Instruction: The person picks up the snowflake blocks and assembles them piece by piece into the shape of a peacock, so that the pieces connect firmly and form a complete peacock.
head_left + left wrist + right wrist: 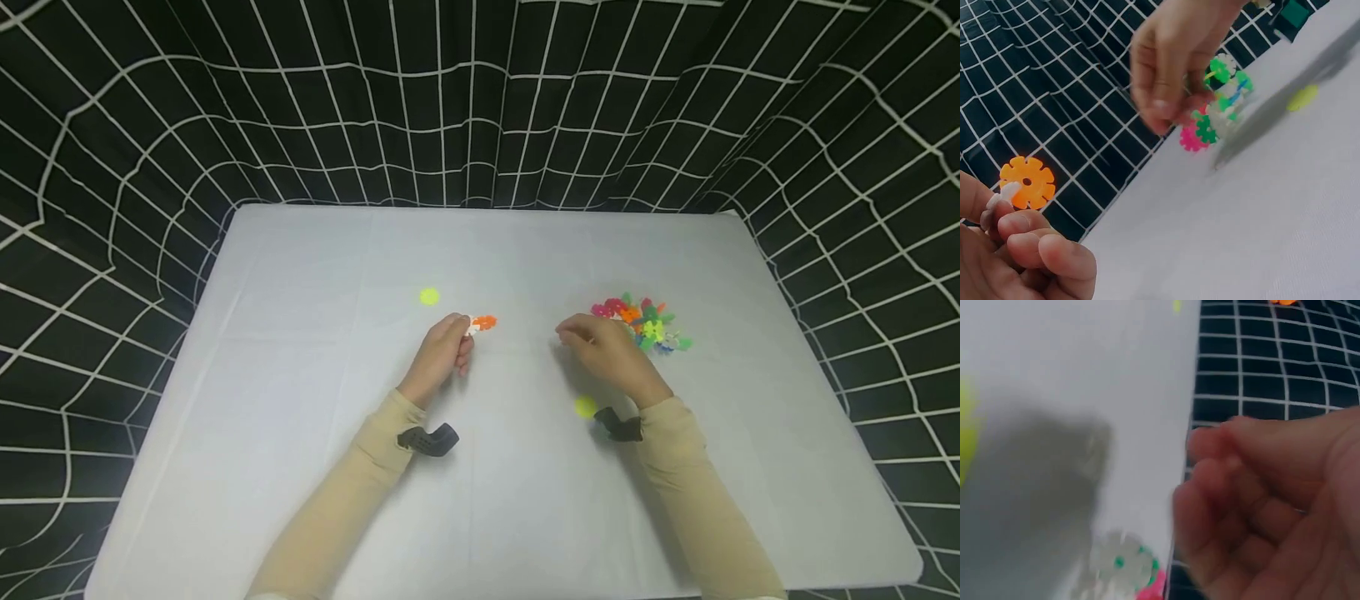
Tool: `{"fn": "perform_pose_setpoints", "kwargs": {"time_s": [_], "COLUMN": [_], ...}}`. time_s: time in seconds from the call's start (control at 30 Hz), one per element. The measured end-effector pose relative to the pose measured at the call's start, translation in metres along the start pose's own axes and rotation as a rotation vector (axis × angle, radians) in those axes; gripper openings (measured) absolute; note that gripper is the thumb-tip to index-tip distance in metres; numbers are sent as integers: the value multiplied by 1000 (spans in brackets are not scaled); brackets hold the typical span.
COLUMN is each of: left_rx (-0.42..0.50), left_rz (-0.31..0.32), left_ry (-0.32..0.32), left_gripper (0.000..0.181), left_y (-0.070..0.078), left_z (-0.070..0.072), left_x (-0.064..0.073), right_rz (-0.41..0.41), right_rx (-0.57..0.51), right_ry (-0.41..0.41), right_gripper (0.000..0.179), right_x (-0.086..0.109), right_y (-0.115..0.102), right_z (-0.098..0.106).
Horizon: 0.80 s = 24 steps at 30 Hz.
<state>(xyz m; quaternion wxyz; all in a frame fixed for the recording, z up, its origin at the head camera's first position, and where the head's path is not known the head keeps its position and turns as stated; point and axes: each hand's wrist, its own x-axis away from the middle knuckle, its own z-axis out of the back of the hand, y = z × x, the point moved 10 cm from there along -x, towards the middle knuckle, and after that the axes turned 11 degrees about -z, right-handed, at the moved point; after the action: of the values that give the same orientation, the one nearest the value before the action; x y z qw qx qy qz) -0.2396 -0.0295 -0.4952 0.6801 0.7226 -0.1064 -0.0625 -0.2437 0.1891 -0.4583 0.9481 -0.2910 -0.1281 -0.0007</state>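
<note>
My left hand pinches a small white plastic piece between thumb and fingers, above the table. Joined to that piece is an orange notched disc with a hole in its middle, which sticks out past the fingertips. My right hand hovers to the right, apart from the left, its fingers loosely curled. Nothing shows between those fingers in the right wrist view. Just beyond it lies a pile of notched plastic discs in pink, orange, green, white and other colours, partly hidden by the hand in the head view.
One yellow disc lies flat on the white table beyond the left hand. Another yellow disc is near the right wrist. Black cloth with a white grid surrounds the table's back and sides.
</note>
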Motion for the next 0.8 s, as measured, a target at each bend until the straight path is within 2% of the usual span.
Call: {"fn": "perform_pose_setpoints", "kwargs": {"time_s": [0.17, 0.3, 0.43, 0.63, 0.8], "left_rx": [5, -1, 6, 52, 70], "left_rz": [-7, -27, -65, -79, -96], "left_ry": [24, 27, 30, 9, -31], "left_gripper": [21, 15, 11, 9, 9], "left_y": [-1, 0, 4, 3, 7], "left_z": [3, 1, 2, 3, 2], "left_x": [-1, -2, -3, -3, -3], "right_rz": [-16, -32, -72, -97, -116], "right_rx": [199, 293, 307, 288, 302], "right_ry": [-37, -4, 33, 8, 11], "right_gripper": [35, 27, 23, 14, 24], "right_x": [1, 1, -1, -2, -4], "right_y": [15, 17, 16, 13, 11], "right_z": [-17, -26, -28, -29, -27]}}
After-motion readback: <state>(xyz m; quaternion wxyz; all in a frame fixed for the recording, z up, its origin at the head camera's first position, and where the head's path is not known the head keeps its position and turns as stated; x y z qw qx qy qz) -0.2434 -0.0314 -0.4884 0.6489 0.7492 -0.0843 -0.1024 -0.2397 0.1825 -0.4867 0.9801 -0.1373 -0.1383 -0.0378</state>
